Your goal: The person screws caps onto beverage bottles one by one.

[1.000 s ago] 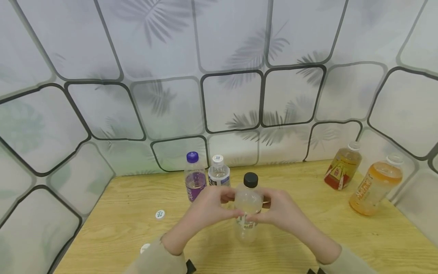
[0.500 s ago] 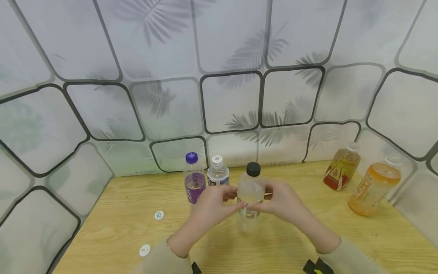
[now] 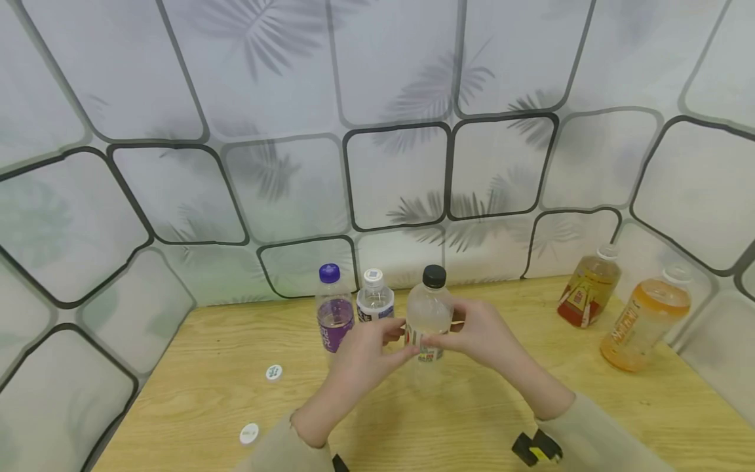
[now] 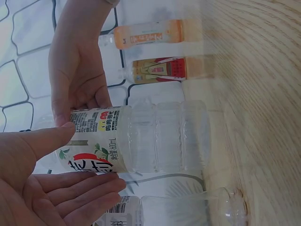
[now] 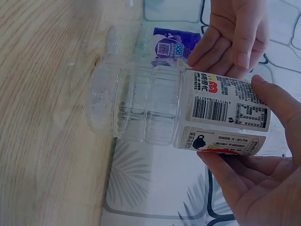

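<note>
A clear bottle with a black cap (image 3: 434, 276) stands upright between both hands over the wooden table. My right hand (image 3: 480, 331) grips its labelled upper part, thumb on the front and fingers behind, as the right wrist view shows on the label (image 5: 225, 101). My left hand (image 3: 368, 351) is at the bottle's left side. Its fingers (image 4: 89, 197) lie fairly straight beside the label, and the thumb reaches across it; firm contact is hard to make out. Just behind are a purple-capped bottle (image 3: 335, 321) and a white-capped bottle (image 3: 375, 301).
At the right stand a bottle with a red and yellow label (image 3: 590, 288) and an orange-wrapped bottle (image 3: 645, 324). Two white discs, one farther back (image 3: 274, 372) and one nearer (image 3: 250, 432), lie on the table's left side. A patterned curtain (image 3: 395, 177) encloses the table.
The black-capped bottle has moved slightly away from me, and its label has turned. The right hand moved along with it. The left thumb now sits at the label's left edge.
</note>
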`<state>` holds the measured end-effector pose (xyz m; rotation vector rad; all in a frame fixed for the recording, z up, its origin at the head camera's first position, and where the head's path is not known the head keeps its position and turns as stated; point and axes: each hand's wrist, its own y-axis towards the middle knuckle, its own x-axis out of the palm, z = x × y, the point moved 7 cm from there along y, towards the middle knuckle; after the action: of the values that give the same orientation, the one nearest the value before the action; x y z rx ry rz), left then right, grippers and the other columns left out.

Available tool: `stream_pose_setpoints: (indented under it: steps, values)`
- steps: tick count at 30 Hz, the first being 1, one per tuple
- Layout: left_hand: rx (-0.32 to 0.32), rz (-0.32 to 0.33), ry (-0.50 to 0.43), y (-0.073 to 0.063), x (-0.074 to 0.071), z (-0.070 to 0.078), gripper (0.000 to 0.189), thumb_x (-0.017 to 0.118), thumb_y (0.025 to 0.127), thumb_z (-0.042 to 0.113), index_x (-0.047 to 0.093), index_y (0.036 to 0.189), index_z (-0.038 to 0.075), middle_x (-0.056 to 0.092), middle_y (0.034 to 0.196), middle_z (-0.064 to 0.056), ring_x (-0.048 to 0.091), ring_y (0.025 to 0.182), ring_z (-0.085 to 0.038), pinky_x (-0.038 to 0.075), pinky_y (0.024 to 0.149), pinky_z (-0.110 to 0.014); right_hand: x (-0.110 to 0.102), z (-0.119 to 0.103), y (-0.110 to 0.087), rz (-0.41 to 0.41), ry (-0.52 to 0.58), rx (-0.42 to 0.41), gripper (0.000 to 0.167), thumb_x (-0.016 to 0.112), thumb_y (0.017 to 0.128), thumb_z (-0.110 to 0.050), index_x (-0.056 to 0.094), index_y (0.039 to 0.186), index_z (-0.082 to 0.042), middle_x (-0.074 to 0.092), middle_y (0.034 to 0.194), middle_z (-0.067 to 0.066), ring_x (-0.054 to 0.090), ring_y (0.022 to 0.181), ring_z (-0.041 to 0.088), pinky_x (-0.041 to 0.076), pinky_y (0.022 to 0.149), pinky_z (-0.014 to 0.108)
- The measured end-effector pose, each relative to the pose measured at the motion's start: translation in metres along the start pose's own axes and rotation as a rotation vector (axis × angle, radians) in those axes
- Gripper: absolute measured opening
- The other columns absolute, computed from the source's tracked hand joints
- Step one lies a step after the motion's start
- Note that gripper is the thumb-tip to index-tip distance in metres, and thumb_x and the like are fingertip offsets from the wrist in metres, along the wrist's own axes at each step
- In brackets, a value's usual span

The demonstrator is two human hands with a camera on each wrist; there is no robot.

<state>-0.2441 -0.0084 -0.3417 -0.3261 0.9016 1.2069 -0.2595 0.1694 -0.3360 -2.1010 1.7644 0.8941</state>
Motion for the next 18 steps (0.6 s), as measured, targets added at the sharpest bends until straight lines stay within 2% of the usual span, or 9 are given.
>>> stream_pose_setpoints:
  steps: [5, 18]
  values:
    - [-0.037, -0.043, -0.026, -0.001, 0.005, -0.004, 0.05, 0.082, 0.095, 0.031, 0.07, 0.136, 0.006, 0.079, 0.123, -0.014, 0.077, 0.112, -0.034, 0.064, 0.094, -0.05, 0.001, 0.005, 0.006, 0.009, 0.001, 0.007, 0.048, 0.094, 0.081, -0.022, 0.074, 0.119, 0.001, 0.08, 0.109, 0.016, 0.079, 0.096, 0.028, 0.064, 0.074, 0.029]
    - [-0.08, -0.073, -0.051, 0.001, 0.015, -0.014, 0.054, 0.076, 0.099, 0.033, 0.064, 0.142, 0.002, 0.075, 0.13, -0.019, 0.073, 0.118, -0.039, 0.061, 0.098, -0.054, 0.01, 0.014, 0.018, 0.02, -0.013, 0.031, 0.051, 0.095, 0.08, -0.022, 0.074, 0.119, 0.003, 0.08, 0.108, 0.017, 0.078, 0.098, 0.029, 0.065, 0.077, 0.034]
